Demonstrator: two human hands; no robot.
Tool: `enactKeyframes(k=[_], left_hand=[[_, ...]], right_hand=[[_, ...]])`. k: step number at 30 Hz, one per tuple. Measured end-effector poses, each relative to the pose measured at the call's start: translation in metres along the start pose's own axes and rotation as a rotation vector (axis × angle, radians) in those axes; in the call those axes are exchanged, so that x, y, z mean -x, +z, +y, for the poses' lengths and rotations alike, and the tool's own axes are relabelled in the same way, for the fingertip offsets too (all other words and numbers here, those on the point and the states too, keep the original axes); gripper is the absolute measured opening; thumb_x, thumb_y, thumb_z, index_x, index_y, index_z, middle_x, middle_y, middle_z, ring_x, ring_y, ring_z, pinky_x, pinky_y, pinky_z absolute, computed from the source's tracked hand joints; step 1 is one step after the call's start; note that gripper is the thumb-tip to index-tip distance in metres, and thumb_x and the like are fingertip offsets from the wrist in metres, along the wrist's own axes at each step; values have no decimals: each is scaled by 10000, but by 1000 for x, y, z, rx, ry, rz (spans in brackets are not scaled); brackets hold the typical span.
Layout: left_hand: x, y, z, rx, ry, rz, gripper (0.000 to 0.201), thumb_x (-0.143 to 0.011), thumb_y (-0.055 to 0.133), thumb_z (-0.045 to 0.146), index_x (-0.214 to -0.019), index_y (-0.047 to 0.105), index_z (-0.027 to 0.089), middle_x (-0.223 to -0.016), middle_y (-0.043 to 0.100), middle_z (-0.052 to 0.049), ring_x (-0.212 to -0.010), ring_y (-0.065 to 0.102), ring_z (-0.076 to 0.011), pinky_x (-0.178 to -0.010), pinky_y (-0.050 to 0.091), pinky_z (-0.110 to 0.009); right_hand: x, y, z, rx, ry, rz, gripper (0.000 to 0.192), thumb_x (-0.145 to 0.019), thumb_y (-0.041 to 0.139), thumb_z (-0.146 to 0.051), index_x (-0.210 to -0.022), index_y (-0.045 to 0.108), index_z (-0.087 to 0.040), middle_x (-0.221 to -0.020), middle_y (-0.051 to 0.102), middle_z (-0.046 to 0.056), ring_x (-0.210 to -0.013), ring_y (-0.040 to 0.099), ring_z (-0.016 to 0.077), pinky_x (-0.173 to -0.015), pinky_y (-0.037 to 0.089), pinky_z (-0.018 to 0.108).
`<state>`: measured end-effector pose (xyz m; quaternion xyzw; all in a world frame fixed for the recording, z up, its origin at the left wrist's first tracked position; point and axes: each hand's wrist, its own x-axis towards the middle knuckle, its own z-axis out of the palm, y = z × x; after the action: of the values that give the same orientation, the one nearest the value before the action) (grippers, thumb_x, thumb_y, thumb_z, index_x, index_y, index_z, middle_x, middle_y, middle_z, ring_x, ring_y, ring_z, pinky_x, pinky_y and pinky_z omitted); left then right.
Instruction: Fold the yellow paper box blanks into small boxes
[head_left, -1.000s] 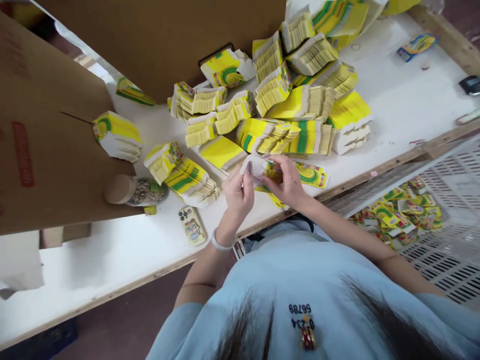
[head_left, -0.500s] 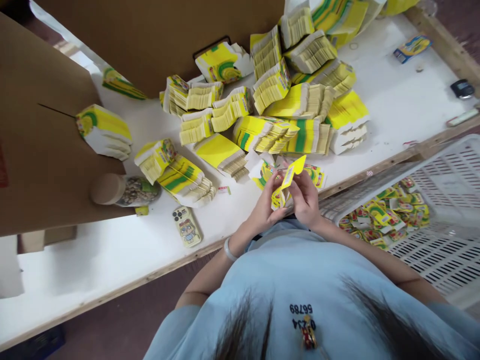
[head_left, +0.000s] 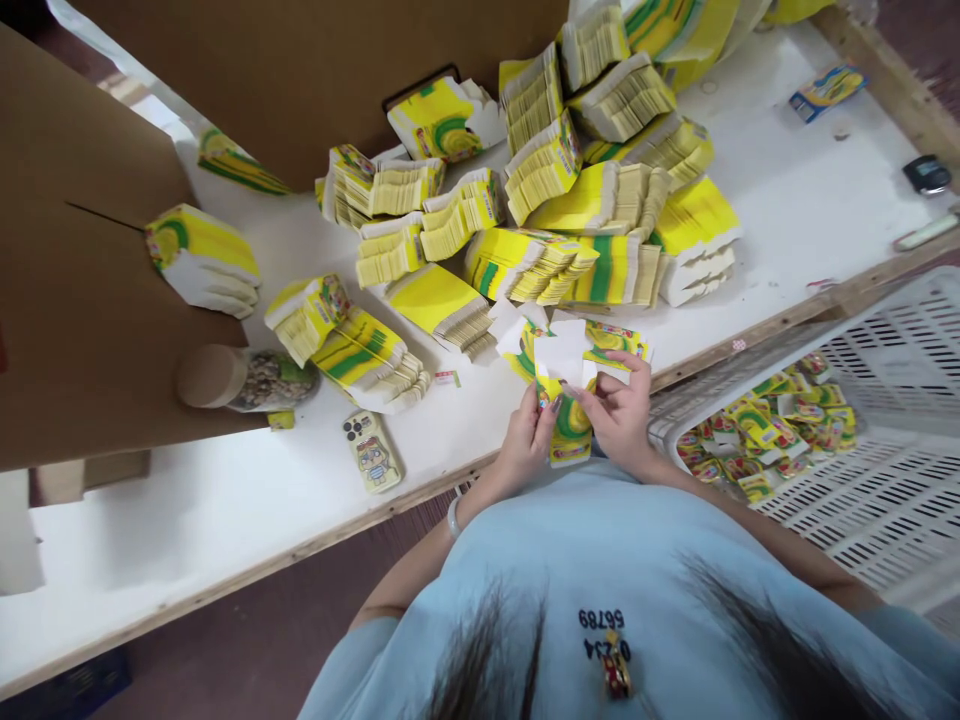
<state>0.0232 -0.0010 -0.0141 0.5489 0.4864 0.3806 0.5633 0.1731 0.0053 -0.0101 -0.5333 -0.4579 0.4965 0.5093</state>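
My left hand and my right hand both grip one small yellow and green carton just above the near edge of the white table. The carton's white flaps stand up between my fingers. A few flat cartons lie on the table right behind my hands. Farther back, many bundles of flat yellow cartons are heaped together.
A white slotted plastic crate at the right holds several folded cartons. A phone in a cartoon case and a jar with a round lid lie at the left. Large brown cardboard boxes stand at the left and back.
My hands have drawn back from the table toward my body with the carton. It has been turned and opened up, so its white flaps now point upward.
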Motion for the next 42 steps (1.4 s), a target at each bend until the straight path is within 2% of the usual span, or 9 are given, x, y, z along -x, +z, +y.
enactKeyframes(k=[6, 12, 14, 19, 23, 26, 30, 37, 42], left_hand=[[16, 6, -17, 203, 32, 29, 757, -1005, 492, 583, -1585, 85, 316, -1150, 722, -94, -865, 711, -169, -798, 579, -335], [20, -7, -10, 185, -133, -136, 418, -964, 596, 555, -1237, 537, 244, -792, 670, -4, -656, 612, -136, -612, 494, -257], [18, -9, -6, 168, -89, -112, 353, -974, 585, 540, -1142, 562, 231, -863, 679, -20, -724, 631, -136, -656, 509, -255], [13, -7, -4, 180, 13, -24, 618, -1017, 454, 581, -1547, 326, 292, -1134, 737, -103, -1002, 719, -212, -871, 589, -368], [10, -14, 1, 55, -13, -106, 520, -1024, 411, 581, -1372, 634, 265, -1297, 722, -126, -1239, 666, -291, -1103, 509, -475], [8, -19, 7, -13, -68, -101, 482, -1001, 502, 551, -1350, 666, 262, -1336, 713, -114, -1239, 670, -280, -1083, 526, -449], [9, -17, 13, -71, -109, -72, 552, -974, 570, 523, -1424, 616, 208, -1226, 761, -110, -1076, 712, -225, -958, 573, -359], [10, -18, 8, -121, -69, -66, 552, -1003, 520, 479, -1481, 554, 206, -1229, 756, -96, -906, 699, -170, -849, 566, -296], [11, -22, 9, -201, -44, -127, 545, -1046, 415, 453, -1525, 487, 202, -1062, 775, -94, -761, 671, -162, -765, 568, -294]], right_hand=[[7, -20, 4, 123, -114, -108, 329, -891, 727, -442, -1139, 681, -230, -1042, 775, 80, -905, 748, 200, -800, 613, 333], [0, -29, 0, 178, -98, -248, 263, -955, 645, -423, -861, 771, -212, -796, 751, 35, -729, 697, 170, -667, 592, 297], [0, -26, 2, 186, -152, -218, 246, -961, 640, -412, -882, 760, -212, -822, 758, 44, -754, 713, 176, -688, 603, 303], [-1, -36, 13, 261, -278, -264, 405, -967, 634, -426, -1340, 638, -269, -1071, 812, 79, -930, 785, 213, -829, 646, 352], [-5, -50, 11, 369, -386, -471, 444, -848, 743, -577, -1152, 766, -255, -1217, 771, 125, -1111, 751, 283, -969, 618, 434], [0, -46, 1, 294, -182, -500, 465, -890, 724, -476, -1289, 696, -240, -1267, 732, 126, -1100, 742, 260, -917, 633, 423], [5, -33, -14, 126, 174, -530, 502, -871, 698, -285, -1355, 582, -217, -914, 751, 20, -725, 720, 160, -663, 620, 286], [-4, -35, -20, 3, 238, -574, 445, -835, 690, -239, -1278, 655, -229, -836, 736, -1, -683, 707, 145, -604, 606, 254], [-8, -38, -18, -96, 269, -658, 476, -859, 730, -323, -1325, 665, -253, -1045, 784, 34, -843, 750, 167, -738, 656, 312]])
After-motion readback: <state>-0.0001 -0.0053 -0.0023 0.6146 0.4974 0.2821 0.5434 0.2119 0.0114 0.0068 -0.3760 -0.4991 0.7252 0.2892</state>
